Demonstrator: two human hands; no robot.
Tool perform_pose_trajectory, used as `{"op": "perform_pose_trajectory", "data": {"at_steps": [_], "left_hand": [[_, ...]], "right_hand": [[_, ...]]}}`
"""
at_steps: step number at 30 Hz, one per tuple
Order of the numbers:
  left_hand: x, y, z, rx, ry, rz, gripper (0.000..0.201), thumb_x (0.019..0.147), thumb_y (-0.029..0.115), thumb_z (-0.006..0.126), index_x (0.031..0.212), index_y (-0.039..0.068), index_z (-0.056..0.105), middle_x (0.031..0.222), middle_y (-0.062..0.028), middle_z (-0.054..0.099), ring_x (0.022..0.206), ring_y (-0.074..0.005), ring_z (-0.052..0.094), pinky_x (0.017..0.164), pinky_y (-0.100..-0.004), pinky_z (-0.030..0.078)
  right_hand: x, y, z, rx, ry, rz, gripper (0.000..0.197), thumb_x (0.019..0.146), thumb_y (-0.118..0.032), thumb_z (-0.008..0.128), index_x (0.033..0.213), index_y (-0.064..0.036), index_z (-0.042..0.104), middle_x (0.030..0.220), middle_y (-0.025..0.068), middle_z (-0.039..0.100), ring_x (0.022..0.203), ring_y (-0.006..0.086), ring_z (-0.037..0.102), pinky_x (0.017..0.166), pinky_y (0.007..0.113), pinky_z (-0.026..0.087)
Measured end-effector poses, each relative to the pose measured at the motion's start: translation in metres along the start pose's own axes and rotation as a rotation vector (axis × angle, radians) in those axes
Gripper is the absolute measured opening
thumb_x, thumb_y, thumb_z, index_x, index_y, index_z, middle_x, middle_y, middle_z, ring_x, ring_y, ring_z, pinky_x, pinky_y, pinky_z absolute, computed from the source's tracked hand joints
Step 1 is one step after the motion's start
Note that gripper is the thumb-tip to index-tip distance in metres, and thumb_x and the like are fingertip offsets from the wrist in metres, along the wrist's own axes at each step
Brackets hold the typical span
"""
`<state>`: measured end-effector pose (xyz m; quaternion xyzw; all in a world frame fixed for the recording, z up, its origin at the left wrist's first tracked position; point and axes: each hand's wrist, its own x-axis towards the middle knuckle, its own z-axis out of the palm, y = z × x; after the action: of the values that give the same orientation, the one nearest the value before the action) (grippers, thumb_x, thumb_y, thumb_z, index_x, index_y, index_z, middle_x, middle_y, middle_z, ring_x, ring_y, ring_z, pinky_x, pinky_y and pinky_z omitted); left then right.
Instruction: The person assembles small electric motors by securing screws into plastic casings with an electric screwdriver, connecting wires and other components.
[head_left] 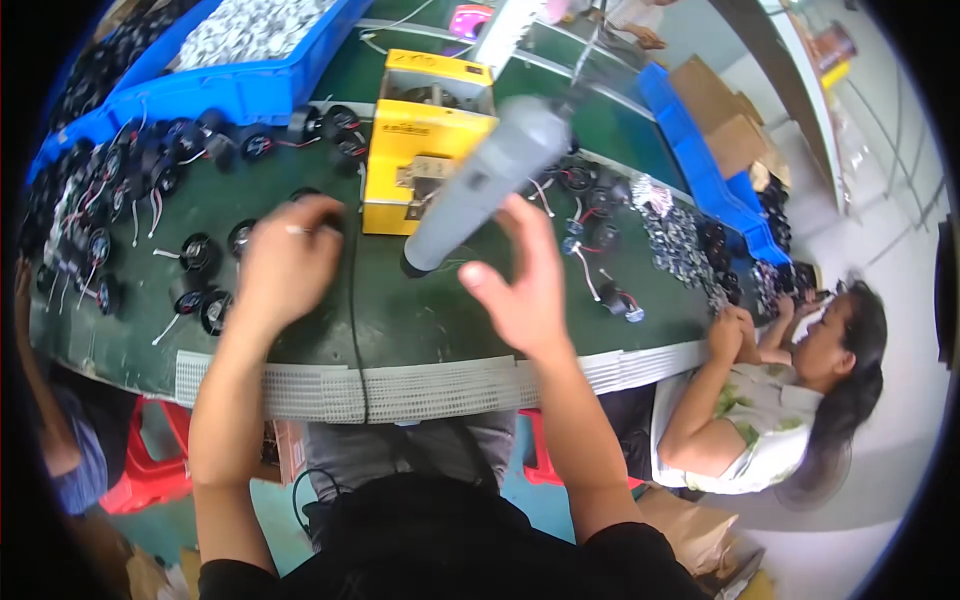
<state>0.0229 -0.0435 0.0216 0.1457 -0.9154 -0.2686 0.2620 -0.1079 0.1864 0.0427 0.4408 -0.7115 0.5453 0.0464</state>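
Grey tool aslant, black tip lower-left

A dark green worktop is stretching beneath the hands, with black round wired parts lying scattered leftward of the left hand and crowding thickest farther out. Beyond and between the hands a yellow fixture is standing, while a black cable is running between them toward the pale perforated strips that are lining the near edge. Rightward of the right hand, loose wired pieces are lying near a spread of small shiny parts.
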Motion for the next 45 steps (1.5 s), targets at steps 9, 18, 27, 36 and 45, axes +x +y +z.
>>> {"op": "perform_pose_trajectory", "data": {"at_steps": [9, 18, 27, 36, 45], "left_hand": [[0.013, 0.015, -0.028, 0.248, 0.534, 0.105, 0.059, 0.078, 0.006, 0.071, 0.133, 0.008, 0.052, 0.139, -0.0184, 0.045, 0.129, -0.0364, 0.043, 0.108, -0.0438, 0.035], [-0.029, 0.071, 0.049, -1.698, -0.954, -0.472, 0.044, 0.104, 0.028, 0.043, 0.138, -0.002, 0.042, 0.124, -0.0106, 0.056, 0.108, -0.0169, 0.060, 0.091, -0.0318, 0.051], [-0.013, 0.049, 0.030, -1.501, -0.622, -0.552, 0.031, 0.102, 0.017, 0.046, 0.129, 0.002, 0.050, 0.115, -0.0069, 0.057, 0.107, -0.0154, 0.059, 0.089, -0.0413, 0.058], [-0.002, 0.038, 0.021, -1.749, -0.656, -0.602, 0.037, 0.103, 0.020, 0.042, 0.137, 0.004, 0.046, 0.120, -0.0106, 0.059, 0.109, -0.0201, 0.061, 0.096, -0.0410, 0.052], [-0.005, 0.028, 0.034, -1.696, -0.662, -0.624, 0.040, 0.104, 0.035, 0.042, 0.131, 0.007, 0.051, 0.114, -0.0044, 0.061, 0.100, -0.0141, 0.062, 0.080, -0.0321, 0.055]], "right_hand": [[-0.090, 0.045, -0.125, -0.975, 0.290, 0.371, 0.031, 0.074, -0.015, 0.077, 0.100, -0.0045, 0.065, 0.094, 0.0131, 0.066, 0.094, 0.0327, 0.059, 0.084, 0.044, 0.045], [-0.064, -0.030, 0.016, -0.395, 0.088, -0.322, 0.040, 0.063, -0.017, 0.087, 0.095, -0.0091, 0.064, 0.088, 0.0049, 0.063, 0.097, 0.0276, 0.058, 0.089, 0.049, 0.045], [-0.008, 0.006, 0.000, 0.480, -0.309, 0.564, 0.031, 0.094, -0.008, 0.062, 0.123, 0.0016, 0.055, 0.094, 0.0040, 0.064, 0.090, 0.0146, 0.063, 0.087, 0.029, 0.051], [0.006, 0.026, -0.001, 0.921, -0.210, 0.648, 0.024, 0.094, -0.017, 0.062, 0.103, 0.0050, 0.066, 0.082, 0.0027, 0.059, 0.078, 0.0120, 0.056, 0.083, 0.030, 0.048], [-0.004, 0.023, 0.012, 0.213, -0.258, -0.029, 0.011, 0.071, 0.001, 0.070, 0.070, -0.0010, 0.060, 0.075, 0.0069, 0.055, 0.078, 0.0243, 0.057, 0.083, 0.042, 0.050]]}}
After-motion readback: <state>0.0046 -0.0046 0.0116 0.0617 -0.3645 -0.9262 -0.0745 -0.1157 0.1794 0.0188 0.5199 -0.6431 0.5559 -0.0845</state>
